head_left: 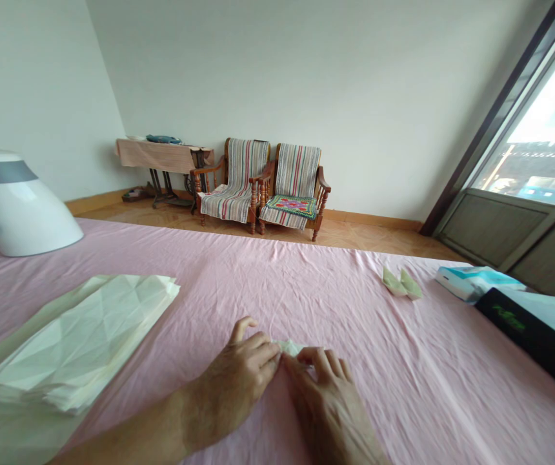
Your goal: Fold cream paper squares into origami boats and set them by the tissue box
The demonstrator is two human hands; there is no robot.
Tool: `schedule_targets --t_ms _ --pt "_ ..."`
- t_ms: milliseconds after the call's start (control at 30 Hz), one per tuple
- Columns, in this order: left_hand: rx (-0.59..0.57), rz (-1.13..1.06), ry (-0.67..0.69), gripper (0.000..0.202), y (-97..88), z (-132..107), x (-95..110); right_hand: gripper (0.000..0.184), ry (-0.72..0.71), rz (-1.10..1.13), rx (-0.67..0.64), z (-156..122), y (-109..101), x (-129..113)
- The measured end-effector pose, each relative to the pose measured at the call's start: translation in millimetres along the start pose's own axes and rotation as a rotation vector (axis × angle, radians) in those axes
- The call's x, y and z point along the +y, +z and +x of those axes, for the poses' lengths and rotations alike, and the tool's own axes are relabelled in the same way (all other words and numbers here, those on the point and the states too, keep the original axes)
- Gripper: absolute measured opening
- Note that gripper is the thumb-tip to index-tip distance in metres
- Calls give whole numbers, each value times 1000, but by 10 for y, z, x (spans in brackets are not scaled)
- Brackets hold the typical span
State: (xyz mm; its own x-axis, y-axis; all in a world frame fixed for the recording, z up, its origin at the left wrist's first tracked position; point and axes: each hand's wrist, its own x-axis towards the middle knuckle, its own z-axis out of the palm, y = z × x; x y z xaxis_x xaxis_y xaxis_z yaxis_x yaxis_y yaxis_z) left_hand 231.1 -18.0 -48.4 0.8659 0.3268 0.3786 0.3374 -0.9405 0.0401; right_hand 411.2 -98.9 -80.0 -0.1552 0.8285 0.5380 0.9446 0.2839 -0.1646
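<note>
A small piece of pale green folded paper [288,347] lies on the pink tablecloth [239,278], mostly covered by my fingers. My left hand [246,368] grips its left side, with the fingertips pressed together and one finger raised. From the right, my right hand [323,387] holds the paper, its thumb and fingers curled close to my left fingertips. Farther off to the right stands a folded paper shape [401,284] with two raised points. On the left lies a stack of creased pale green paper sheets [88,336], apart from both hands.
A white and grey jug [30,206] stands at the far left of the table. To the right are a blue and white tissue pack [475,281] and a black-sided box [529,336]. Beyond the table are two wooden chairs [291,174] and a cloth-covered sewing table [156,155].
</note>
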Motion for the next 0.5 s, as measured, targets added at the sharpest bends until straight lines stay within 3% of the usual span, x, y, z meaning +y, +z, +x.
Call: schedule_targets --t_ms 133,500 --pt "8 -10 0 21 -18 7 26 42 -42 -101 31 -1 37 -39" --pt "46 2 -52 22 -35 16 48 31 -47 -111 28 -104 89 48"
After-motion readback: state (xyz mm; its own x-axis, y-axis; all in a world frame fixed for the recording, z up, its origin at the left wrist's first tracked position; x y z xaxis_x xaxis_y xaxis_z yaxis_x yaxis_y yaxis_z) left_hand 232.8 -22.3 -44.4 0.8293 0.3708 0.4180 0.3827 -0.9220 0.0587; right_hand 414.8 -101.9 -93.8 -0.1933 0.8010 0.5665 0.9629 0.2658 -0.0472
